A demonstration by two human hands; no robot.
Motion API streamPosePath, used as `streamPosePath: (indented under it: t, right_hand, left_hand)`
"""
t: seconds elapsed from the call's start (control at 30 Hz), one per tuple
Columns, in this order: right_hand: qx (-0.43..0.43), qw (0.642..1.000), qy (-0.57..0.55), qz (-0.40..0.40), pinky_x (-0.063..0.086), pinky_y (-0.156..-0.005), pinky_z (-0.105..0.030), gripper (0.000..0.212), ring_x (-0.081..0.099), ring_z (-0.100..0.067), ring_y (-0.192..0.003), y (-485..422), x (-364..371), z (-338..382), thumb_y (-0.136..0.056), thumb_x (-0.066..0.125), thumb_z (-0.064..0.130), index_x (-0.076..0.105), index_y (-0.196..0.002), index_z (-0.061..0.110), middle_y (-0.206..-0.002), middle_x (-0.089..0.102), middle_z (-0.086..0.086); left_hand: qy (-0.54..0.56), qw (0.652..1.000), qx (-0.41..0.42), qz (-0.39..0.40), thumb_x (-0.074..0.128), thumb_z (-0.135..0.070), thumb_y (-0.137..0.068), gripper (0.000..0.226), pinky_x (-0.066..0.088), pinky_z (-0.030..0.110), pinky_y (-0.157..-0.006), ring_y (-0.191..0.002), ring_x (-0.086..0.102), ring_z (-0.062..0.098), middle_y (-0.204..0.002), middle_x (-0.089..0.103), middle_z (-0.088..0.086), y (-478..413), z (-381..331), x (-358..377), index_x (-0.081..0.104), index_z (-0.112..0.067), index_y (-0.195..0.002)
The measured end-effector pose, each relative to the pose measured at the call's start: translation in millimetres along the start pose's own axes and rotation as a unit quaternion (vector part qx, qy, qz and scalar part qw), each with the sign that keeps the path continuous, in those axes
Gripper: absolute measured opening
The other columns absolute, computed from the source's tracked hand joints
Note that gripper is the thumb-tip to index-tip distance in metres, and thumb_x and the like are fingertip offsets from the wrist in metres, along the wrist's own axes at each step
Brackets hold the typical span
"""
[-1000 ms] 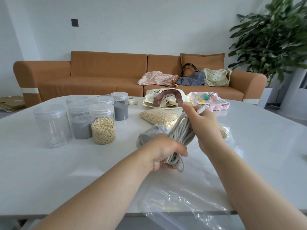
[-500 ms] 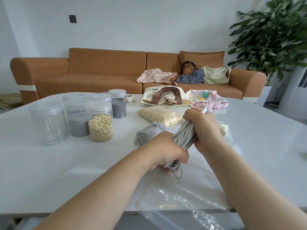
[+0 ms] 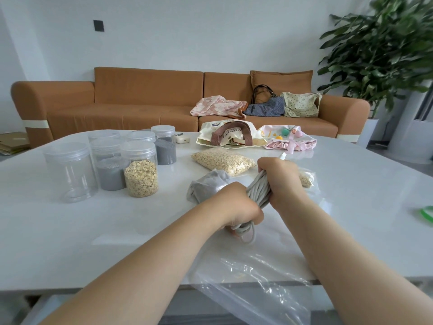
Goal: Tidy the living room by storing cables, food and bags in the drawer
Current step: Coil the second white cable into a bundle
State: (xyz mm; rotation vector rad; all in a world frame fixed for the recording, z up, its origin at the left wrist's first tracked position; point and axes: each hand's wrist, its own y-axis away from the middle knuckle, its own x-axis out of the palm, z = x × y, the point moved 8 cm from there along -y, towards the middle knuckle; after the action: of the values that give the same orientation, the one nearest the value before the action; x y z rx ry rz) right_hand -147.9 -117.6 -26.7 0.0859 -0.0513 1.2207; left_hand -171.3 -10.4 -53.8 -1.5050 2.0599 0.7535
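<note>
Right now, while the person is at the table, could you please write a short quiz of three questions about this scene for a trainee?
1. True or false: the left hand and the right hand both grip the coiled cable.
2. The lidded jar closest to the left hand holds: A) oat flakes; B) grey powder; C) nothing.
3. Fill in: the clear plastic bag hangs over the ____ edge of the table.

Key: 1 true; 2 A; 3 near.
</note>
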Motion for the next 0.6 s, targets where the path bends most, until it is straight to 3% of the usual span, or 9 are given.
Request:
streamPosePath:
  t: [0.17, 0.27, 0.43, 0.5, 0.6]
  right_hand:
    - [0.03, 0.999, 0.009, 0.008, 0.027, -0.05, -0.025, 0.013, 0.036, -0.018, -0.053, -3.7, 0.9, -8.5, -0.074, 0.051, 0.003, 0.041, -0.068, 0.01, -0.063, 0.034, -0.006]
    - [0.03, 0.999, 0.027, 0.012, 0.032, -0.052, -0.027, 0.012, 0.043, -0.019, -0.057, -5.1, -2.6, -9.8, -0.078, 0.053, 0.009, 0.044, -0.07, 0.009, -0.066, 0.041, -0.007]
    - [-0.014, 0.996, 0.088, 0.004, 0.055, -0.075, -0.038, 0.024, 0.062, -0.028, -0.078, -6.6, -19.9, 8.1, -0.084, 0.058, 0.025, 0.048, -0.069, 0.009, -0.077, 0.058, -0.009]
    - [-0.027, 0.994, 0.106, -0.003, 0.057, -0.079, -0.044, 0.03, 0.065, -0.028, -0.085, -5.3, -30.8, 16.6, -0.086, 0.058, 0.034, 0.047, -0.07, 0.011, -0.076, 0.058, -0.007]
    - [-0.04, 0.99, 0.131, -0.014, 0.058, -0.07, -0.04, 0.036, 0.061, -0.023, -0.081, -7.2, -52.3, 23.4, -0.088, 0.052, 0.04, 0.058, -0.097, 0.006, -0.077, 0.058, -0.006]
  left_hand:
    - [0.023, 0.999, -0.033, 0.008, 0.061, -0.004, -0.074, 0.017, 0.041, 0.025, -0.051, -0.048, 0.047, 0.022, -0.059, 0.05, 0.012, 1.3, -0.6, -0.1, 0.045, -0.008, -0.069]
    - [0.028, 0.999, -0.038, -0.001, 0.063, -0.004, -0.073, 0.012, 0.051, 0.036, -0.059, -0.055, 0.055, 0.027, -0.066, 0.057, 0.017, 1.7, -2.6, -0.9, 0.051, -0.005, -0.075]
    - [0.039, 0.998, -0.04, -0.038, 0.061, 0.001, -0.076, 0.015, 0.048, 0.029, -0.046, -0.052, 0.053, 0.025, -0.067, 0.052, 0.014, 7.0, -15.9, -3.3, 0.048, -0.005, -0.075]
    - [0.039, 0.997, -0.039, -0.06, 0.061, 0.002, -0.075, 0.014, 0.046, 0.028, -0.046, -0.052, 0.052, 0.024, -0.067, 0.051, 0.013, 7.1, -22.3, -2.8, 0.049, -0.005, -0.075]
    - [0.036, 0.995, -0.032, -0.088, 0.06, 0.002, -0.068, 0.013, 0.048, 0.031, -0.053, -0.055, 0.05, 0.024, -0.065, 0.05, 0.011, 7.3, -36.0, 2.2, 0.051, -0.005, -0.075]
